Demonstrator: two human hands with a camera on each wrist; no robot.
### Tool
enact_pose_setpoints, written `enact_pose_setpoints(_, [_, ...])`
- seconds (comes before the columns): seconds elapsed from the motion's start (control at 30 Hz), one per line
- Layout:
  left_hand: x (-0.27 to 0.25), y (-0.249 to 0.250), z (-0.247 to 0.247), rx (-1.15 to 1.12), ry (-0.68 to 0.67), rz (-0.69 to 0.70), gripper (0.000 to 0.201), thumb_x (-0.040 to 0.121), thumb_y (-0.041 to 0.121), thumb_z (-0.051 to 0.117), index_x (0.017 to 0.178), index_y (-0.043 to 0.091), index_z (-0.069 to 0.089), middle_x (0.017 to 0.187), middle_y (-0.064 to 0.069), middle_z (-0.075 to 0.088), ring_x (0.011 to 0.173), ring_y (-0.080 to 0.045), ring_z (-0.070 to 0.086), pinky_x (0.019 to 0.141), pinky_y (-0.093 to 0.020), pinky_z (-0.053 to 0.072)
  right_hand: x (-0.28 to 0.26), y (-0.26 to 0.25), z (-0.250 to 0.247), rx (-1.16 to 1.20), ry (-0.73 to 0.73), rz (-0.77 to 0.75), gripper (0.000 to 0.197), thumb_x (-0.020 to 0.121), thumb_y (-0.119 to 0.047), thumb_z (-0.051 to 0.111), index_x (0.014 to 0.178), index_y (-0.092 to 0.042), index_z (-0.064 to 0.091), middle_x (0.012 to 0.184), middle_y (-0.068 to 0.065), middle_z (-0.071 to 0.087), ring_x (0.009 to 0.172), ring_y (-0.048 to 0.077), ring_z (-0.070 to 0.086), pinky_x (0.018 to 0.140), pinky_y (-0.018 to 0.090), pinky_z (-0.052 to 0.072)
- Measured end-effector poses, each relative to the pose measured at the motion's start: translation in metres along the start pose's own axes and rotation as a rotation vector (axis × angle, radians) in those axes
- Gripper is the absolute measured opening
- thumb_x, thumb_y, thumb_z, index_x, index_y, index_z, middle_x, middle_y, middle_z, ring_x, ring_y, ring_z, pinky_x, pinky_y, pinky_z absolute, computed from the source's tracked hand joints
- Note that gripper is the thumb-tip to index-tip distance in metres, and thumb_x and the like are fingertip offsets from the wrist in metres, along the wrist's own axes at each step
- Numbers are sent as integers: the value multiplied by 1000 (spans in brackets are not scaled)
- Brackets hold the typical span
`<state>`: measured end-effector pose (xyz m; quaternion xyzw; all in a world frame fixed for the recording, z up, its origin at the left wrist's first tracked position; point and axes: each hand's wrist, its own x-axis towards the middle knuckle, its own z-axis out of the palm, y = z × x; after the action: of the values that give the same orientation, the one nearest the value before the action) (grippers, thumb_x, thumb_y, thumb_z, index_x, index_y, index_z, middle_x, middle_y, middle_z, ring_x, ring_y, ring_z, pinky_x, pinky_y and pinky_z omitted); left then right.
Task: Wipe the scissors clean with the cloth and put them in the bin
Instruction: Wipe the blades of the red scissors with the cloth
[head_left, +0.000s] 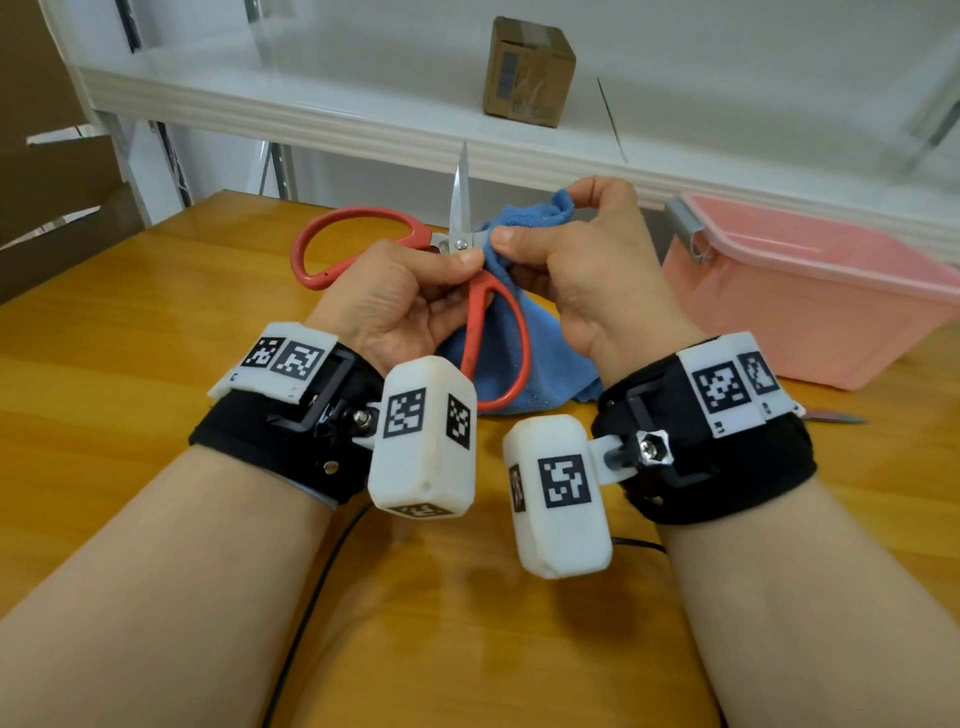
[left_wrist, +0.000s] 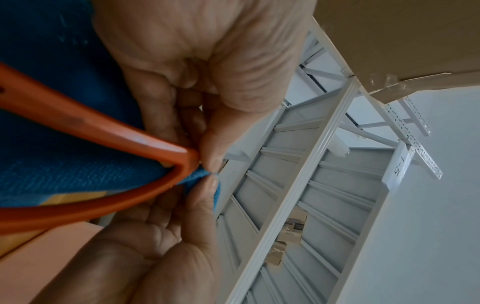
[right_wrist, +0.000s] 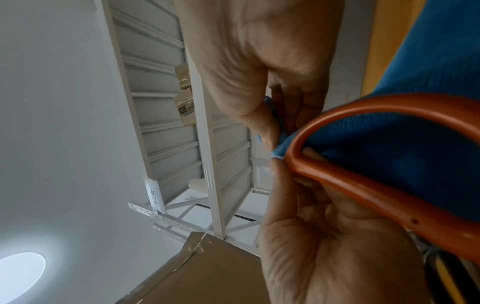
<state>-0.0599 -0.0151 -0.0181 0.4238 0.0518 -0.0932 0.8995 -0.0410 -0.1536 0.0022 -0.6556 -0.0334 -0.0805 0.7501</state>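
Table (head_left: 130, 364): yellow-brown wood, filling the lower and middle of the head view; both forearms reach over it.
Shelf (head_left: 363, 104): white, across the top of the frame, behind the table.
Bin (head_left: 810, 322): pink plastic tub at the right edge of the frame, standing on the table, with a grey clip on its upper left corner; well apart from the scissors.
Cloth (head_left: 524, 358): blue, hanging at the centre of the frame between the two hands and bunched up near the top under the right fingers; part of it shows through the lower scissor loop.
Scissors (head_left: 470, 322): red handles, steel blades, held up above the table at the centre of the frame; opened wide, one blade pointing straight up, the other hidden in the cloth.
Left hand (head_left: 395, 301): just left of centre, fingers curled, thumb and fingertips pinching the scissors close to the pivot screw.
Right hand (head_left: 587, 270): just right of centre, thumb and forefinger pinching the cloth against the scissors beside the pivot, the other fingers curled over the bunched cloth.
Box (head_left: 527, 73): small brown cardboard, on the shelf at upper centre.
Cable (head_left: 311, 587): black, on the table at lower centre.
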Motion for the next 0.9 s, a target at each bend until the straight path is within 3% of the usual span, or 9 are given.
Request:
enact_pose_setpoints(0.17, [0,0,-1,43,36,9,26,84,-5,63,60,0,72,71,-10,67,69,-17,65,73,-26,60,8,-3,-10,7,67,-20,57,77,15,72,117,-12,42,113,21,62,90,32,73,72,38,63])
enact_pose_setpoints(0.27, [-1,-1,0,36,52,20,17,84,-5,64,68,-2,70,72,-10,66,70,-17,65,73,-27,60,8,-3,-13,6,77,-42,55,79,13,72,118,-13,43,112,21,63,91,33,73,74,41,63])
enact_pose_setpoints(0.33, [-1,-1,1,23,46,33,6,85,-4,63,82,-2,68,76,-10,68,71,-17,66,71,-25,60,5,-1,-8,-14,23,-37,57,80,10,74,120,-16,42,109,20,64,91,33,73,77,43,63])
enact_pose_setpoints(0.4, [-2,0,1,21,31,44,8,86,-3,61,92,-2,68,81,-11,69,74,-17,67,71,-23,60,3,3,-1,-67,-42,-20,61,78,6,78,121,-18,42,110,17,65,91,31,73,76,43,63])
enact_pose_setpoints(0.63, [-1,2,-1,82,50,42,8,83,-6,62,78,-1,67,75,-10,65,74,-18,63,73,-25,58,12,-3,-19,12,99,-64,51,81,12,71,114,-18,46,109,14,64,90,25,73,75,38,63])
enact_pose_setpoints(0.77, [-2,1,-1,57,62,45,7,83,-6,63,80,-2,67,77,-10,66,77,-18,64,75,-26,58,12,-3,-15,-45,31,-65,46,83,11,67,114,-17,46,112,17,64,94,29,73,78,43,63])
enact_pose_setpoints(0.9, [-2,2,0,46,51,44,6,83,-6,62,81,-2,66,77,-11,66,75,-18,66,73,-26,59,13,-3,-13,-92,58,-123,44,83,12,66,99,-24,47,108,13,63,94,26,71,76,41,63])
